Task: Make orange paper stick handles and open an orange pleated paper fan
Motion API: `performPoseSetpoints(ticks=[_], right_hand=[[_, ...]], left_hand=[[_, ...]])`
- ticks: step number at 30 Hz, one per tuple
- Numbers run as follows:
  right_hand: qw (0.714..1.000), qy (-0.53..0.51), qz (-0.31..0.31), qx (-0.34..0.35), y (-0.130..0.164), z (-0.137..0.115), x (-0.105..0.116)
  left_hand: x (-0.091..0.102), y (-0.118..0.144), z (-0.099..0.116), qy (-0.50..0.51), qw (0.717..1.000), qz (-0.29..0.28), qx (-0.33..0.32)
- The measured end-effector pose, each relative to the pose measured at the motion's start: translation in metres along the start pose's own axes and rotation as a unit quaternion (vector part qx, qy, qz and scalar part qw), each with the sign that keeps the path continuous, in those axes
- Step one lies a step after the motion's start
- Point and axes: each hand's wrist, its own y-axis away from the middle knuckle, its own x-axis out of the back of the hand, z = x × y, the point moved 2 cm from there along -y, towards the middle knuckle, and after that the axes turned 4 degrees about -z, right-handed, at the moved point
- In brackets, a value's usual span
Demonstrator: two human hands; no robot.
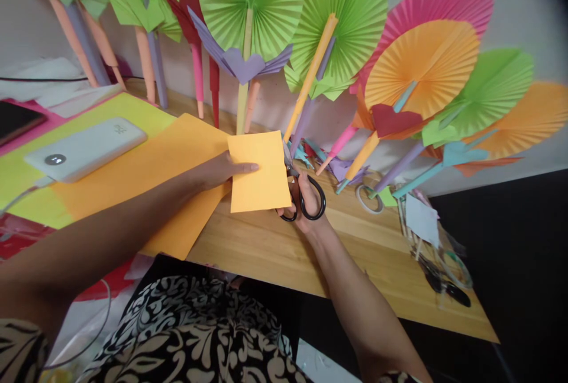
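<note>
Orange paper piece: we find this small, near-rectangular sheet (260, 179) at the center of the frame, raised over the wooden surface (257, 247).
Left hand: entering from the lower left, this hand (224, 171) has its grip pinching the paper's left edge, the thumb flat on the near face and the fingers behind.
Right hand: right of center, this hand (307, 222) has its grip closed about the handles of the scissors, with the thumb through the larger visible loop.
Scissors: we note black handles (323, 200) and metal blades beside the paper's right edge; we cannot tell whether they are parted.
Left of the frame: we see a white power bank (89, 149) resting across overlapping yellow (122, 112) and orange sheets (160, 161), with a dark phone (18, 121) at the far left edge.
Upper frame: we observe a row of pleated paper fans (251, 4) in green, orange and pink on rolled-paper stems, leaning by the wall; a purple heart (242, 66) and a red heart (394, 121) mark two.
Right of the frame: a ring of tape (376, 212) lies near the stems, and a dark-handled tool (457, 294) lies toward the lower right.
</note>
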Motion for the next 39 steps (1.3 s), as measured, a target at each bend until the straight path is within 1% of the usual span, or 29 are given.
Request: performPoseSetpoints(ticks=[7, 15, 17, 22, 29, 32, 35, 39], right_hand=[[1.000, 0.014, 0.006, 0.006, 0.001, -0.003, -0.003], [1.000, 0.000, 0.010, 0.020, 0.001, -0.002, -0.002], [1.000, -0.014, 0.009, 0.014, 0.001, -0.001, -0.001], [0.999, -0.051, -0.010, 0.005, -0.001, 0.000, -0.003], [0.999, -0.034, -0.007, 0.028, -0.002, -0.001, -0.005], [0.999, -0.037, 0.002, 0.024, -0.002, 0.001, -0.002], [0.998, -0.063, 0.008, 0.015, -0.001, 0.003, 0.001], [0.996, -0.088, -0.006, -0.007, -0.001, 0.005, 0.003]], left_hand=[[-0.001, -0.001, 0.001, -0.007, 1.000, -0.006, 0.001], [-0.001, 0.000, 0.001, 0.006, 1.000, -0.009, 0.008], [-0.001, 0.000, 0.001, 0.008, 1.000, -0.003, 0.011], [0.001, 0.000, -0.001, 0.000, 0.999, 0.036, 0.024], [0.005, -0.003, -0.005, -0.005, 0.999, 0.028, 0.021], [0.004, -0.003, -0.003, 0.001, 0.999, 0.028, 0.019], [0.001, -0.002, 0.002, 0.011, 0.999, 0.034, 0.026], [-0.001, 0.002, 0.007, 0.025, 0.999, 0.026, 0.039]])
